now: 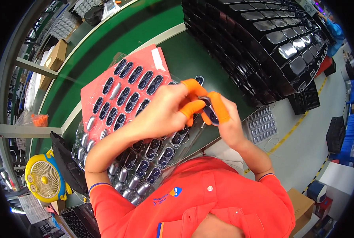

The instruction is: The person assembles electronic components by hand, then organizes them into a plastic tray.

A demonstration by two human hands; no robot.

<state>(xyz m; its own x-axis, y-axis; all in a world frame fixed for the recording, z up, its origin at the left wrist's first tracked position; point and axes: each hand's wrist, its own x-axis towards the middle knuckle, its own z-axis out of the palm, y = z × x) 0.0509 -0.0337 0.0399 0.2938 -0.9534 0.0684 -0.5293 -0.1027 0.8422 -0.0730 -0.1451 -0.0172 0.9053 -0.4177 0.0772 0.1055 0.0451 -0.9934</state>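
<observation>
Well, we have a small dark oval case (211, 112) raised in front of us, above the green bench (200, 53). Our right hand (229, 121) pinches it, its orange-covered fingers nearly together around the piece. Our left hand (165, 109) is curled, orange-covered fingertips up against the case's left side; we cannot tell whether they grip it too. Similar cases (153, 148) lie in rows on both sides of our left forearm (115, 144), some over a pink sheet (142, 55).
</observation>
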